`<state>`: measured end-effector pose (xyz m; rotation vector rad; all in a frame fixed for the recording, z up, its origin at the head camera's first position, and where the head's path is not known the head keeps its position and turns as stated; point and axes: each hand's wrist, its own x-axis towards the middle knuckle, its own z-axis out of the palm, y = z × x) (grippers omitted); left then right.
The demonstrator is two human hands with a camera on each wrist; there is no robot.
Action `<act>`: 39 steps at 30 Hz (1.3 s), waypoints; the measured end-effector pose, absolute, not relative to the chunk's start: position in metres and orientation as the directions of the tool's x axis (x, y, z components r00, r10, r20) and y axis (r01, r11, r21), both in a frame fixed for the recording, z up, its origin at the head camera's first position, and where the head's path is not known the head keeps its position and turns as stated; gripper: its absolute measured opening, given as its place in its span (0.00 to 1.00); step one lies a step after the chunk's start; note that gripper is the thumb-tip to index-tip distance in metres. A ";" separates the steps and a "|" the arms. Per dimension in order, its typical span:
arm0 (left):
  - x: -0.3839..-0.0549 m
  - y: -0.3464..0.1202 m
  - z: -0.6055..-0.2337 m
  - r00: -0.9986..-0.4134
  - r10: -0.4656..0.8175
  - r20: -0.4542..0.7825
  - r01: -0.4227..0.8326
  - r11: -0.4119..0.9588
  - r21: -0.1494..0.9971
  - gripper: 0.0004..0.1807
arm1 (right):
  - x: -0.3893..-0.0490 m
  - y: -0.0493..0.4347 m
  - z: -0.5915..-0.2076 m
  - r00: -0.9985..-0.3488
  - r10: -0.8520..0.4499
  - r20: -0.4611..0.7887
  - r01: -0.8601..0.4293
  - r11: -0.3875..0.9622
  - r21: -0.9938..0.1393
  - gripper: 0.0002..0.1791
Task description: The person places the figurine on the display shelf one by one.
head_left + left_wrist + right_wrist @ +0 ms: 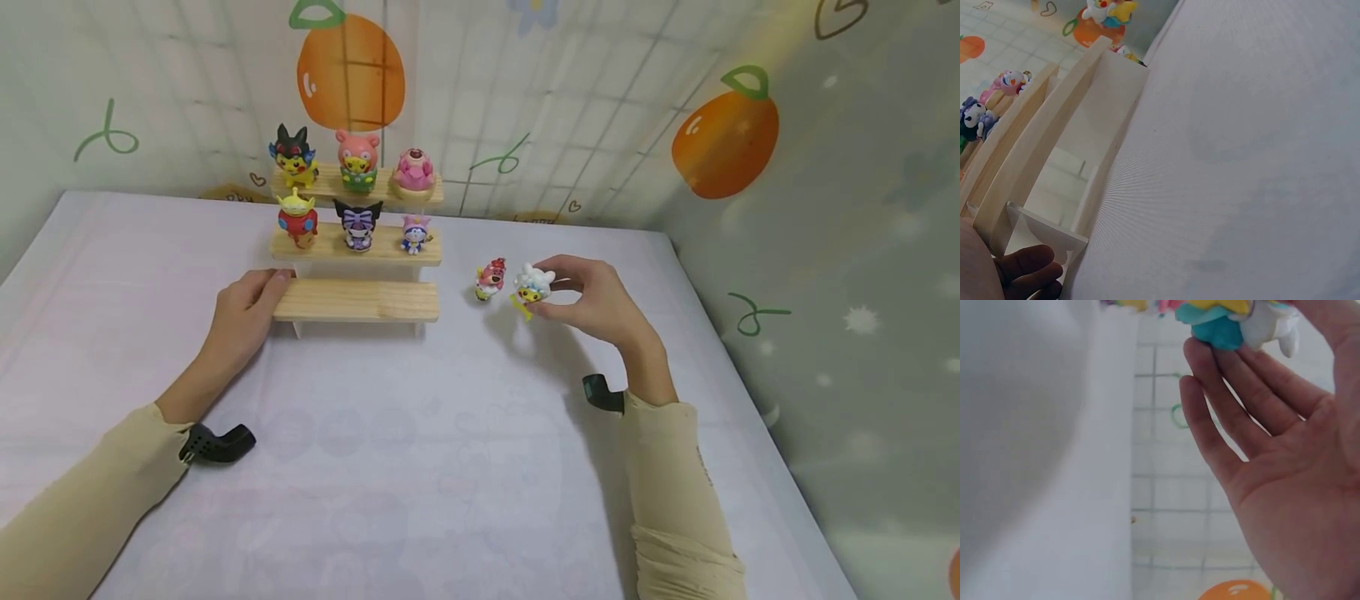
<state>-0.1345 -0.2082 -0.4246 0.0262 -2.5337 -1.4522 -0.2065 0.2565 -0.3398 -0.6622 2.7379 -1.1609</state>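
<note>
Between thumb and fingers, my right hand (596, 300) pinches a white-hooded figurine (533, 283) with a yellow face and feet, above the table. In the right wrist view that figurine (1225, 328) shows teal, yellow and white parts at the top edge. Just left of it a red-and-white figurine (490, 280) stands on the table. At the left end of the wooden display stand's (356, 302) lowest step, my left hand (247, 308) grips the edge. In the left wrist view its fingers (1025, 265) reach beneath the step beside the white support.
Three figurines stand on the top step, including a pink bear-hooded one (357, 161). Three more are on the middle step, among them a purple-and-black one (358, 225). A patterned curtain (585, 100) hangs behind the white-covered table (390, 475).
</note>
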 end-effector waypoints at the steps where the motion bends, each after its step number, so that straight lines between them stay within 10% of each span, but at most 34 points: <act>1: -0.134 -0.208 -0.425 -0.976 -0.124 0.180 0.093 0.510 0.855 0.31 | -0.205 0.255 -0.339 -0.896 -0.433 0.097 -0.370 0.608 -0.703 0.24; 15: -0.136 -0.207 -0.425 -0.974 -0.133 0.185 0.095 0.500 0.861 0.31 | -0.191 0.182 -0.328 -0.781 -0.553 0.289 -0.575 0.457 -0.679 0.22; 39: -0.137 -0.208 -0.430 -0.970 -0.133 0.204 0.106 0.523 0.846 0.30 | -0.180 0.091 -0.335 -0.784 -0.562 0.264 -0.531 0.387 -0.754 0.26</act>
